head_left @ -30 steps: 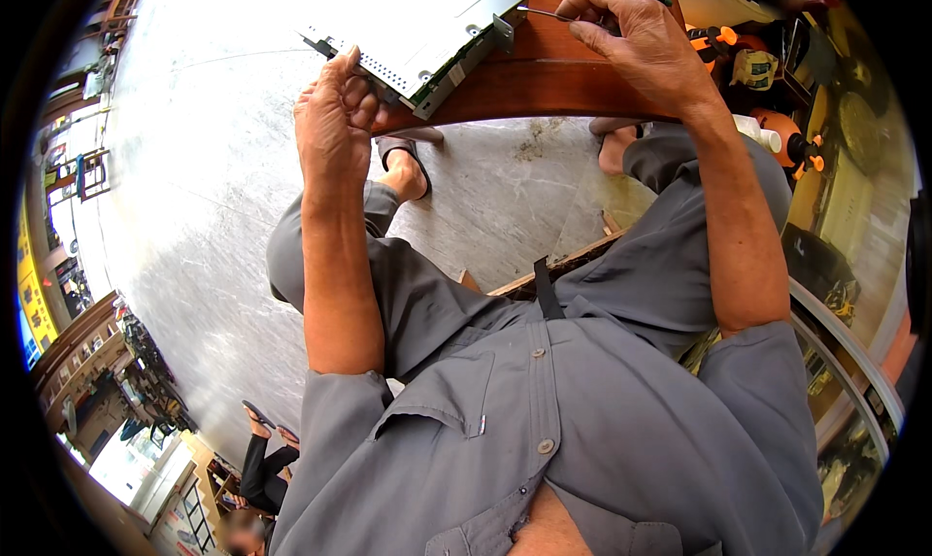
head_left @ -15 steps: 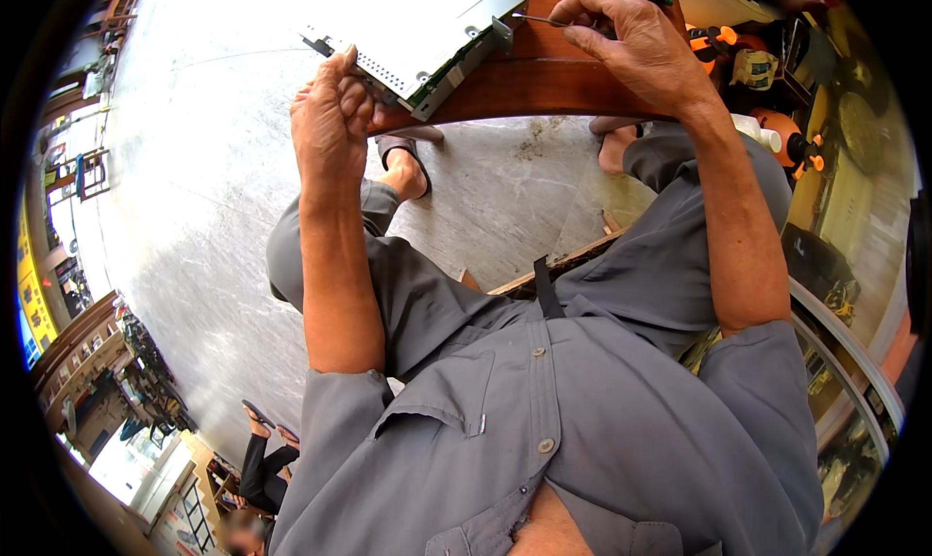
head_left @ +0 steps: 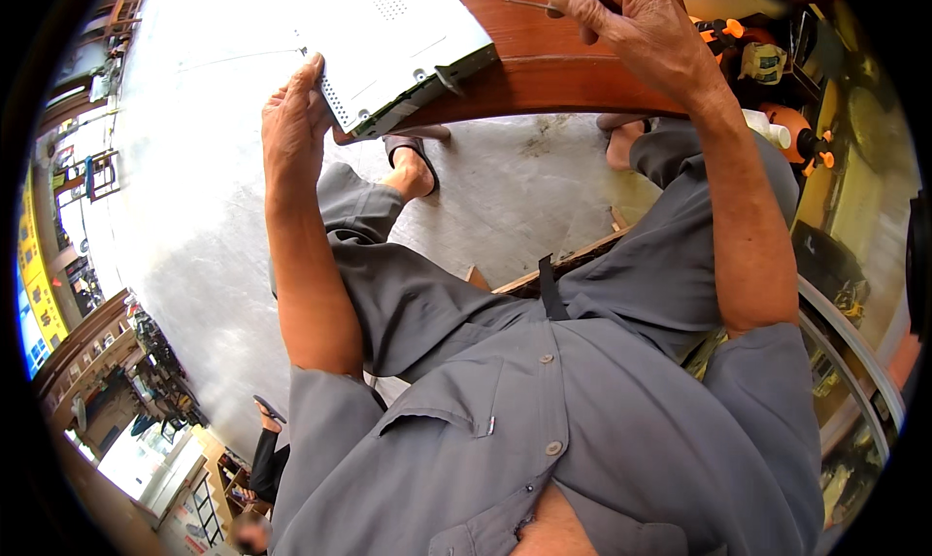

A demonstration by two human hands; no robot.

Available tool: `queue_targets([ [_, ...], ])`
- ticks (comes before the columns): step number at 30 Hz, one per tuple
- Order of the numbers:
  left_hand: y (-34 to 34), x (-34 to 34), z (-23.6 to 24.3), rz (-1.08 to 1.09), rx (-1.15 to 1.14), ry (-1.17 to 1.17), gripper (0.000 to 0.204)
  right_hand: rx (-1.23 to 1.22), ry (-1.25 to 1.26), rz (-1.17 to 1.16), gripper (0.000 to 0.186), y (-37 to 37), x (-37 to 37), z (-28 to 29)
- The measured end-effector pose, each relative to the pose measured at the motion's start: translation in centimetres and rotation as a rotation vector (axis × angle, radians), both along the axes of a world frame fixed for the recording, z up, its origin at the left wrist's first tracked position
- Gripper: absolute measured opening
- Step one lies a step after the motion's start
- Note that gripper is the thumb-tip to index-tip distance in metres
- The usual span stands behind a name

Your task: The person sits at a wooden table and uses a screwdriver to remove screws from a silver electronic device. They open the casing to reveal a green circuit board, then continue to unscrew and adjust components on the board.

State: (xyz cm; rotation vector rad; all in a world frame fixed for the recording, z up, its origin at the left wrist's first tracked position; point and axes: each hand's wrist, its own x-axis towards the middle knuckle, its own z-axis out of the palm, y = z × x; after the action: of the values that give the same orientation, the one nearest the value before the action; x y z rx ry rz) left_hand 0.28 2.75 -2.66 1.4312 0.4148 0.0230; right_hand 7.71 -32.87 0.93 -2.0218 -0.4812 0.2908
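Looking down through the head view, you pinch the perforated metal device case (head_left: 413, 46) by its left edge with your left hand (head_left: 294, 114), at the left end of the wooden table (head_left: 553, 80). The case has shifted left and nearer, and the slim metal-shafted tool (head_left: 527, 4) pinched in your right hand (head_left: 641, 27) now sits clear of it, so tool work seems paused.

No words or numbers can be read: the yellow sign (head_left: 39, 272) at far left bears dark marks (too small to make out), and the tiny tag (head_left: 491, 425) on the shirt pocket (head_left: 447, 399) is equally illegible.
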Motion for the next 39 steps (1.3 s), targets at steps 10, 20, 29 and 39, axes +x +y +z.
queue_targets([
  [10, -0.6, 1.2, 0.1, 0.183, 0.308, 0.031, 0.032, 0.027, -0.031, -0.073, 0.021, 0.5, 0.6, -0.2],
  [20, 0.4, -0.6, -0.5, 0.201, 0.090, 0.023, 0.025, 0.027, 0.053, -0.058, 0.018, 2.1, 0.3, 2.0],
  [29, 1.1, -1.4, -1.0, 0.271, -0.058, 0.028, 0.041, 0.009, 0.065, 0.011, 0.015, 3.1, 0.4, 1.8],
  [39, 1.9, -1.7, -1.5, 0.243, -0.120, 0.028, 0.048, -0.111, -0.160, 0.055, 0.012, 2.3, 2.4, -2.0],
])
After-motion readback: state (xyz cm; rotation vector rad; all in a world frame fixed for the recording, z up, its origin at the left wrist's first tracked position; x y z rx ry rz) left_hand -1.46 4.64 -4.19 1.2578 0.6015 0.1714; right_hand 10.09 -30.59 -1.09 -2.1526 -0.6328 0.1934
